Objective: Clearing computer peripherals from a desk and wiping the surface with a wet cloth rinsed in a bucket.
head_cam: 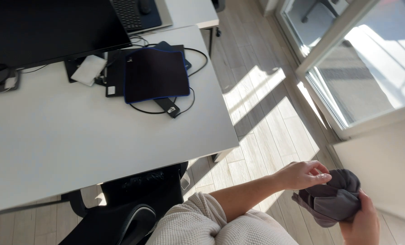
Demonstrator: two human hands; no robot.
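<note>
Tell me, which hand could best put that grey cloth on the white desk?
Probably the left hand. It touches the top of the bunched grey cloth and is on the side toward the white desk. The right hand cups the cloth from below, farther from the desk.

Dark grey cloth (pixel 333 199), white desk (pixel 75 145), blue-edged black mouse mat (pixel 156 75)

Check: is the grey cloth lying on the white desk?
No: both hands, left hand and right hand, hold the grey cloth above the floor, clear of the desk.
</note>
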